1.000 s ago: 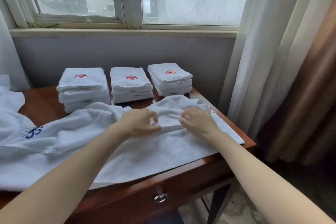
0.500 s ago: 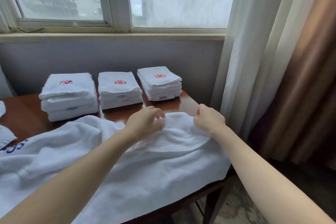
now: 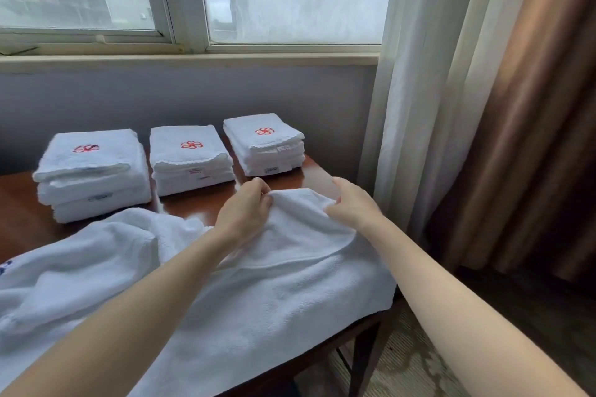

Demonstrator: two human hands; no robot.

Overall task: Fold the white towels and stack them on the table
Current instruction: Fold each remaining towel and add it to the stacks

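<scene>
A large white towel (image 3: 274,293) lies spread and rumpled over the front of the dark wooden table (image 3: 19,213). My left hand (image 3: 245,213) pinches its far edge, and my right hand (image 3: 350,206) grips the same edge a little to the right, so the edge is raised between them. Behind stand three stacks of folded white towels with red emblems: a left stack (image 3: 92,174), a middle stack (image 3: 190,158) and a right stack (image 3: 264,143).
A grey wall and a window sill (image 3: 193,58) run behind the table. White sheer and brown curtains (image 3: 467,106) hang close by the table's right side. The towel's right end hangs over the table's right edge above a patterned floor (image 3: 403,371).
Both hands have carried the towel's far edge farther back towards the folded stacks, and the hands have spread apart. The view has shifted right, so the table's left part is out of frame.
</scene>
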